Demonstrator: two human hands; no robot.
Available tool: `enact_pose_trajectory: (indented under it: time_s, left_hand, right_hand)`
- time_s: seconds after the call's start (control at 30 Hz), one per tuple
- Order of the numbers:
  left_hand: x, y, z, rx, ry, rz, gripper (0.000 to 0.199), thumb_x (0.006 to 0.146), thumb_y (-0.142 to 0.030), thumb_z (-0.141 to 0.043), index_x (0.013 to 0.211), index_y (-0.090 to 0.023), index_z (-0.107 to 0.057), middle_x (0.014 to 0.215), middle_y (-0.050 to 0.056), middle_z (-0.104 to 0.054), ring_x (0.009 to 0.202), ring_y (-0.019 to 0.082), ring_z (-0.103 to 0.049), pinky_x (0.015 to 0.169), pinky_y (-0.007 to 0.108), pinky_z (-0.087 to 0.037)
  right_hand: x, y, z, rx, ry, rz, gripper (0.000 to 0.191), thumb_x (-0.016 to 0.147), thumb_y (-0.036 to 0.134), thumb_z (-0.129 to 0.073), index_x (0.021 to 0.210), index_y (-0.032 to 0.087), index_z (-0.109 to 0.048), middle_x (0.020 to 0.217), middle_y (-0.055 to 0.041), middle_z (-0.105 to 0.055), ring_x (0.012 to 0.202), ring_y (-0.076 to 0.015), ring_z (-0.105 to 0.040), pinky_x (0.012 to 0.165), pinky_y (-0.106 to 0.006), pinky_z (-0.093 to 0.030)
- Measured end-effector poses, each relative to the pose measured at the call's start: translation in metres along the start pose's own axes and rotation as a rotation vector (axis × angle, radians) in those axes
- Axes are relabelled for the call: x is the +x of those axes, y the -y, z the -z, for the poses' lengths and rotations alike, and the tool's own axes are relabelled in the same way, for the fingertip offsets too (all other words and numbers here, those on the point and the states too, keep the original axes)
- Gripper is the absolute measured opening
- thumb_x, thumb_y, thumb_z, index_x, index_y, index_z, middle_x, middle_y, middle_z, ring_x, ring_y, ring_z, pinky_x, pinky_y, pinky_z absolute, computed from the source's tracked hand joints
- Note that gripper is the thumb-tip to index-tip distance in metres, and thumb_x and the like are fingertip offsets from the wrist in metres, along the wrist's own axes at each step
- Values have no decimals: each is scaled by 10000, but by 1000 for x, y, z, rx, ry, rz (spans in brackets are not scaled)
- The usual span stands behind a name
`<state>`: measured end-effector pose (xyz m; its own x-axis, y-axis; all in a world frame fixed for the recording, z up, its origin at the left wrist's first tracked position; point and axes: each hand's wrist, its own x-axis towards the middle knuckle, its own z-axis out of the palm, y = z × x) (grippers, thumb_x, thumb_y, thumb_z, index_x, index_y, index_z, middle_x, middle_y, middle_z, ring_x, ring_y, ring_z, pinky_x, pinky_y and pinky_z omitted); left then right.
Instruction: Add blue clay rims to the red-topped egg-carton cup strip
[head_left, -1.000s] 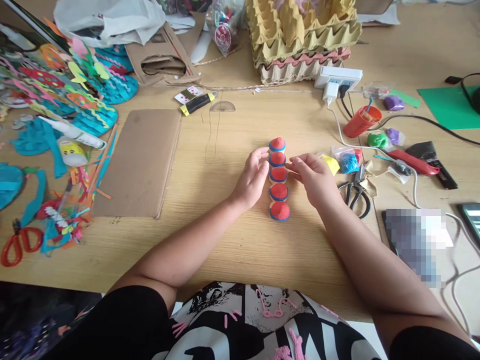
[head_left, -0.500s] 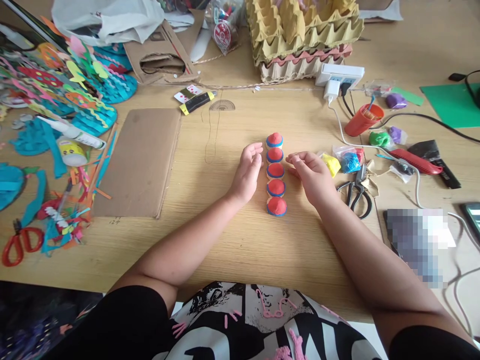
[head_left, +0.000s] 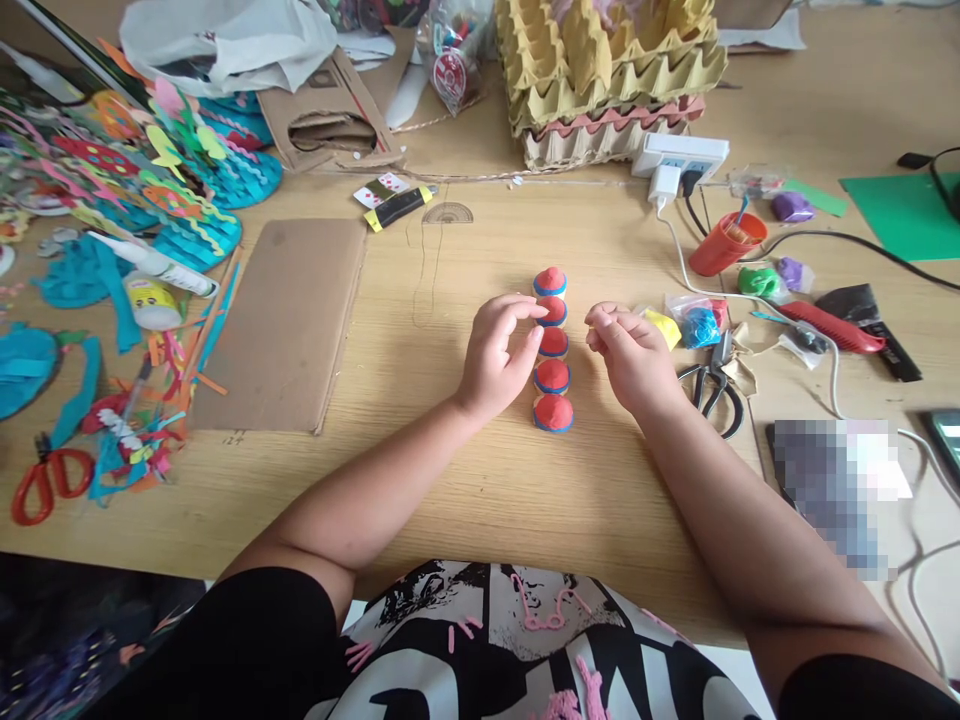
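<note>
Several small red-topped pieces with blue rims [head_left: 553, 376] stand in a column on the wooden table, running away from me. My left hand [head_left: 501, 355] is at the left of the column, thumb and fingers apart, its fingertips over the edge of the second piece from the far end; nothing is held in it. To the right of the column, a short gap away, my right hand [head_left: 630, 355] has its fingers curled and thumb pressed to them. Whatever may be between those fingertips is too small to make out.
Brown cardboard [head_left: 277, 325] lies on the left, near craft scraps and red scissors [head_left: 51, 480]. Black scissors [head_left: 716, 385], a yellow clay packet [head_left: 661, 326] and an orange cup [head_left: 727, 243] are on the right. Egg trays [head_left: 607, 80] are stacked at the back.
My left hand has shifted right, so its fingertips now reach over the column. My right hand has drawn slightly away to the right, its fingers more curled. The view has shifted slightly.
</note>
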<state>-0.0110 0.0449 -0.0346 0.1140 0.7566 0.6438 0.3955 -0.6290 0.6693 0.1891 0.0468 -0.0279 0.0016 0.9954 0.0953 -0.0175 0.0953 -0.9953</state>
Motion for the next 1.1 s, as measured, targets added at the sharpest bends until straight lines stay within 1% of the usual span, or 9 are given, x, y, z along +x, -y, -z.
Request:
enact_pose_trajectory:
  time_s: [0.1, 0.17, 0.23, 0.4, 0.57, 0.73, 0.83, 0.9, 1.1]
  left_hand:
    - [2, -3, 1, 100, 19, -78, 157, 1023, -386, -599, 1073, -255, -670, 1168, 64, -698, 1228, 229, -615, 1179, 483, -461]
    - [2, -5, 1, 116, 19, -122, 152, 998, -406, -648, 1036, -267, -695, 1147, 52, -705, 1241, 235, -600, 1189, 489, -456]
    - [2, -6, 2, 110, 21, -145, 158, 984, -425, -672, 1014, -275, -715, 1136, 48, -708, 1258, 239, -590, 1185, 491, -462]
    - [1, -7, 1, 113, 36, -118, 168, 978, -446, -676, 989, -293, -745, 1112, 44, -707, 1276, 249, -572, 1168, 512, -464]
    - [1, -8, 1, 94, 10, -131, 108, 976, -381, -694, 964, -292, -753, 1075, 34, -711, 1260, 236, -575, 1153, 496, -472]
    - [1, -7, 3, 97, -8, -114, 117, 989, -364, -678, 947, -285, -754, 1059, 31, -720, 1261, 233, -582, 1145, 498, -485]
    - [1, -8, 3, 80, -14, -75, 152, 991, -392, -674, 930, -278, -753, 1046, 33, -719, 1251, 230, -600, 1148, 500, -489]
    - [1, -8, 2, 36, -14, -45, 170, 991, -408, -674, 929, -272, -754, 1039, 33, -722, 1225, 223, -621, 1153, 495, -490]
    - [-1, -8, -3, -94, 0, 54, 206, 978, -445, -687, 925, -264, -770, 1036, 39, -740, 1207, 215, -649, 1169, 484, -491]
  right_hand:
    - [-2, 6, -2, -78, 32, 46, 445, 888, 634, -700, 680, 241, -718, 964, -29, -618, 863, -162, -586, 854, -325, -523]
    - [-5, 13, -4, -130, 71, 101, 420, 912, 611, -690, 696, 254, -740, 962, -37, -628, 944, -186, -610, 943, -360, -516]
    - [-7, 18, -6, -189, 117, 158, 384, 937, 578, -680, 729, 267, -763, 952, -46, -637, 991, -201, -613, 971, -379, -508]
    - [-11, 24, -8, -277, 153, 226, 370, 924, 596, -687, 764, 272, -767, 968, -65, -646, 940, -214, -594, 888, -402, -527]
    - [-12, 22, -9, -279, 183, 240, 363, 941, 589, -668, 784, 276, -764, 974, -59, -651, 952, -214, -604, 907, -416, -524]
    - [-12, 21, -7, -281, 183, 314, 363, 1025, 560, -537, 898, 300, -757, 978, -44, -671, 1023, -215, -623, 967, -429, -510]
    - [-11, 20, -4, -316, 181, 370, 260, 957, 542, -671, 1080, 328, -753, 1045, -45, -693, 988, -219, -622, 867, -408, -524]
    - [-10, 20, -4, -360, 174, 398, 333, 878, 529, -775, 1150, 337, -753, 1060, -55, -702, 966, -230, -620, 776, -391, -522]
    - [-13, 23, -7, -355, 97, 374, 211, 867, 519, -792, 969, 337, -823, 947, -50, -694, 910, -220, -640, 749, -386, -514]
